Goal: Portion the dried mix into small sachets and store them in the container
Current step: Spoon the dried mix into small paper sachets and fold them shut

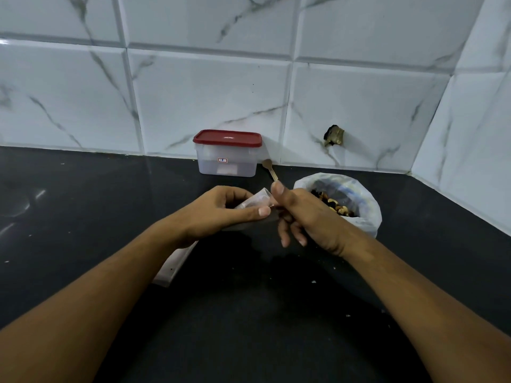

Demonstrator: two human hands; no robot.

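Clear sachet (256, 200) pinched by fingers of left hand (221, 211) and right hand (307, 217), container (226, 163) against wall (210, 100), mix bag (366, 200) just right

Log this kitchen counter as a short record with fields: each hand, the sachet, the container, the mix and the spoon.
left hand: holds the small clear sachet
right hand: pinches the sachet's end
container: red lid on, against the tiled wall
bag of dried mix: open, right of the hands
spoon: lies on the countertop beside the container, untouched
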